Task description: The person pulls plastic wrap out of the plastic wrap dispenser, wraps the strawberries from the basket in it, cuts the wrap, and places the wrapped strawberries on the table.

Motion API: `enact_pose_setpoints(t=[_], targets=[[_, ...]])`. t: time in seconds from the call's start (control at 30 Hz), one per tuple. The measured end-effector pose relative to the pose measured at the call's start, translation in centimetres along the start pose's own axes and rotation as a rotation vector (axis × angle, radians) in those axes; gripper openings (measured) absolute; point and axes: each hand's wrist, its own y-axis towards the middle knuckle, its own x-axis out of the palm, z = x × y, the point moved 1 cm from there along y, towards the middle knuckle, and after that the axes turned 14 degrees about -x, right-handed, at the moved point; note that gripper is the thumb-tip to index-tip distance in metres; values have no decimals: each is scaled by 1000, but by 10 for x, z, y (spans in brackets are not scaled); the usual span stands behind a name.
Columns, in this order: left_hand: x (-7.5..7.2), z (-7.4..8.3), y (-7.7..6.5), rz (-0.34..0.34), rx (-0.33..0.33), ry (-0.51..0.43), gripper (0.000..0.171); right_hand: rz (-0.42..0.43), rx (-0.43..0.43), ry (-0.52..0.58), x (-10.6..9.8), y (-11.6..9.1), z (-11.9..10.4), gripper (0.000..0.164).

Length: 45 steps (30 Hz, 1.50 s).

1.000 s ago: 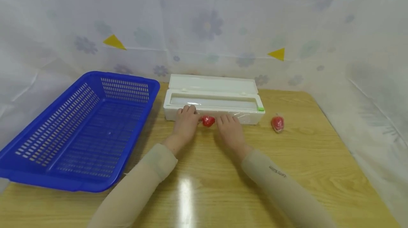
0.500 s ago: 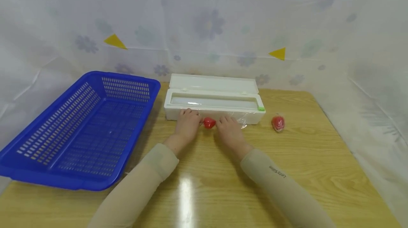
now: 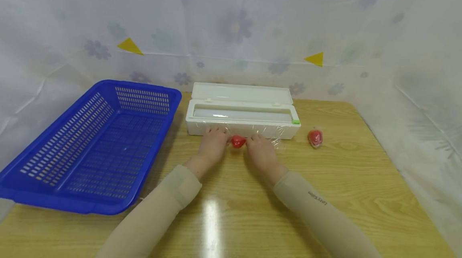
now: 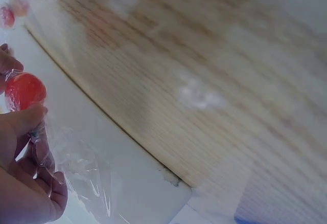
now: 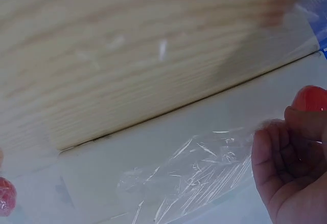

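Note:
A small glossy red fruit, shaped like a strawberry (image 3: pixel 238 141), sits between my two hands at the front of a white cling film dispenser (image 3: pixel 242 94). My left hand (image 3: pixel 213 143) pinches clear film at the fruit's left end, where a bit of green shows by the thumb in the left wrist view. On the other side my right hand (image 3: pixel 262 151) pinches film by the fruit's tip, thumb against fingers. Crinkled cling film (image 5: pixel 204 168) stretches from the dispenser to the hands. The dispenser's lid stands raised, with the film roll (image 3: pixel 242 115) showing inside.
A second red strawberry-shaped fruit (image 3: pixel 315 138), wrapped in film, lies right of the dispenser. To the left stands a large blue slotted basket (image 3: pixel 108 161). A green tab (image 3: pixel 296 122) marks the dispenser's right corner. Behind the wooden table (image 3: pixel 238 218) hangs a flowered curtain.
Both hands have drawn slightly toward me with the fruit, and more film now spans from the dispenser's front edge to the hands. Basket and wrapped fruit have stayed in place.

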Motion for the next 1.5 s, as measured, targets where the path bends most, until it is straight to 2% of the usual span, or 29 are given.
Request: enact_pose_setpoints(t=[0.13,0.37,0.5,0.6,0.67,0.77,0.83,0.9,1.0,1.07,1.1,1.17,1.27,1.37,1.5], targets=[[3,1,0,-5,6,17,16,-18,21,13,1,1,1,11],[5,0,1,-38,4,13,12,21,13,46,3,1,3,8],[5,0,2,-49,-10,-7,12,-19,98,233,0,2,10,9],[5,0,3,-64,-13,-6,12,-52,182,400,-8,-1,18,26],[5,-1,3,-69,-17,4,12,-17,193,466,-15,-5,25,35],[5,-1,4,-64,-15,16,12,133,230,526,-25,-16,40,32],[4,-1,5,-56,-12,21,13,244,318,600,-28,-23,53,29],[4,-2,5,-53,-4,22,14,307,468,694,-29,-31,68,33],[5,-3,5,-49,7,35,16,297,700,864,-25,-40,87,51],[6,-3,5,-53,15,42,18,261,796,965,-22,-44,96,61],[6,-3,5,-51,20,45,19,243,816,1009,-21,-45,99,62],[7,-3,5,-50,26,49,19,220,828,1090,-19,-45,102,63],[10,-4,5,-46,32,51,20,207,819,1153,-18,-44,103,57],[13,-5,5,-40,30,50,21,195,831,1173,-17,-42,104,50],[14,-6,6,-12,17,3,23,191,829,1133,-16,-40,107,37]])
